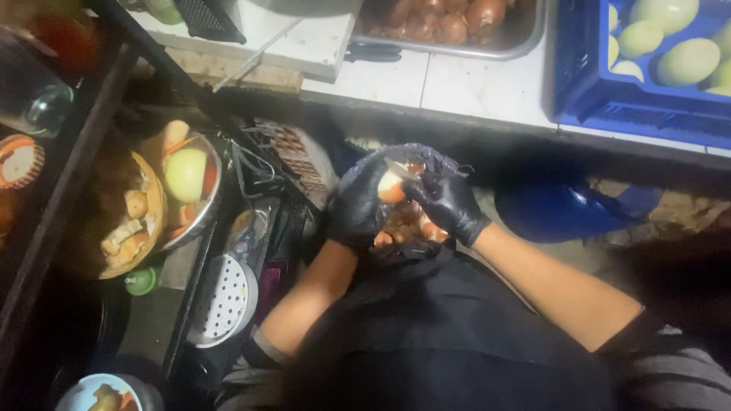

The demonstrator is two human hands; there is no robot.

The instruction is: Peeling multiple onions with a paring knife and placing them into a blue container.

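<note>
Both my hands wear black gloves and meet over a dark plastic bag (426, 158) held low in front of my black apron. My left hand (358, 204) cups a small, partly peeled onion (391, 186), pale with a reddish skin. My right hand (449, 204) presses a small knife blade (397, 169) against the top of that onion. Reddish peels and bits (403, 224) lie in the bag under my hands.
A metal tray of brown onions (449, 23) and a blue crate of pale round produce (655, 53) sit on the white tiled counter (472, 84). A metal bowl (190, 190) and a basket (133, 217) with food stand at left, with a perforated white plate (225, 301) below. A blue bucket (563, 209) is at right.
</note>
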